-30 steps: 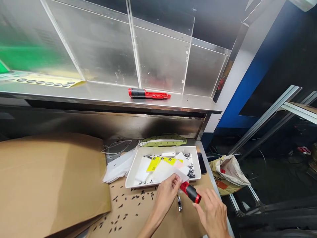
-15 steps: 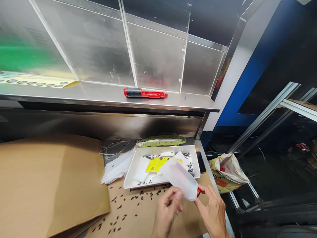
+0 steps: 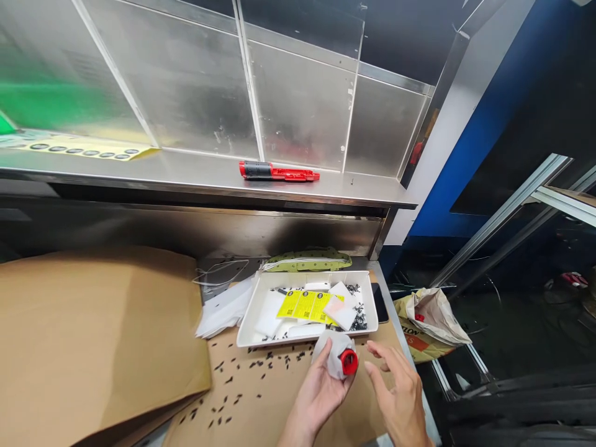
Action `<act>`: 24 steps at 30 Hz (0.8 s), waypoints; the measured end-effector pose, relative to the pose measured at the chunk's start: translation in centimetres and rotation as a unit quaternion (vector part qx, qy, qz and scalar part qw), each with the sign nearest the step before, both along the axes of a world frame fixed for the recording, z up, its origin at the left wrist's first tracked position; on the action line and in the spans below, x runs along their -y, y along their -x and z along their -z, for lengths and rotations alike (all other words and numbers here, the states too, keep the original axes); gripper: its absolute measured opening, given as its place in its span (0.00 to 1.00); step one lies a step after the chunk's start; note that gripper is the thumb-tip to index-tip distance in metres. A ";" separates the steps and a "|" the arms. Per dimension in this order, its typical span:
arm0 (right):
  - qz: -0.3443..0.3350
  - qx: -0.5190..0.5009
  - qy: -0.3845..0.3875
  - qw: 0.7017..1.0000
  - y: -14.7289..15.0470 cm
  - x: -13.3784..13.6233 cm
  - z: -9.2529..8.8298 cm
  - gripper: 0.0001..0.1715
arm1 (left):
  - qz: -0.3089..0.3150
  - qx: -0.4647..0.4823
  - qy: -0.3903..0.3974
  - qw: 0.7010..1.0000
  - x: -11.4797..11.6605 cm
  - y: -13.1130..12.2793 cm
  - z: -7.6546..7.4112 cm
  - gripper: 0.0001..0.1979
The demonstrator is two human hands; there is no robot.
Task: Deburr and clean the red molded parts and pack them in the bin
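Observation:
Near the front of the white tray, my left hand (image 3: 321,391) grips a red hollow tubular part (image 3: 348,362) wrapped in a thin white sleeve (image 3: 328,349). Its round red end sticks out of the sleeve toward me; the rest is covered. My right hand (image 3: 398,388) is just to the right, fingers apart and curved, holding nothing. Behind both hands is the white tray (image 3: 246,342), with a sheet of yellow labels (image 3: 302,304), folded white pieces (image 3: 269,315) and many small black bits (image 3: 359,320) in it.
A red and black tool-like part (image 3: 279,172) lies on the metal shelf (image 3: 186,167). Cardboard (image 3: 102,335) stands at left beside white sleeves (image 3: 223,307). More black bits are scattered over the cardboard-covered bench. A phone (image 3: 379,302) and a paper sack (image 3: 433,323) are at right.
The wrapped red part has passed from my right hand to my left, its red end turned toward me. My right hand has let go and stands apart from it.

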State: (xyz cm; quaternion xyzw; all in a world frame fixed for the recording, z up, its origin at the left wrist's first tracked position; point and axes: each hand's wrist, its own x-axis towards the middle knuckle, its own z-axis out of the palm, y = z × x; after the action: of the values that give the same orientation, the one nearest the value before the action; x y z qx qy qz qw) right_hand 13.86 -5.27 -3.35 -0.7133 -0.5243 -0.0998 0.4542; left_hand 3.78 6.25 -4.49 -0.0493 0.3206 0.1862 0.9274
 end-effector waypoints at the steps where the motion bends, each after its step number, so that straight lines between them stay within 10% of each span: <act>1: 0.002 -0.027 0.005 1.000 -0.1 0.0 -0.2 0.11 | 0.001 0.010 0.014 1.000 -0.1 0.3 0.1 0.16; 12: -0.023 -0.136 0.083 0.987 1.1 -0.4 -0.8 0.10 | 0.047 0.111 0.093 0.988 0.7 1.4 -1.0 0.21; 24: -0.036 -0.156 0.095 0.983 1.0 -0.5 -1.2 0.18 | 0.092 0.162 0.068 0.980 0.6 1.5 1.2 0.18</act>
State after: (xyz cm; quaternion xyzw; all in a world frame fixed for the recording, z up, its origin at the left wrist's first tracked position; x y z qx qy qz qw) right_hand 12.87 -4.77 -2.14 -0.7406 -0.4795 0.0788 0.4641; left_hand 2.29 5.62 -5.72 -0.1123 0.1812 0.0668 0.9747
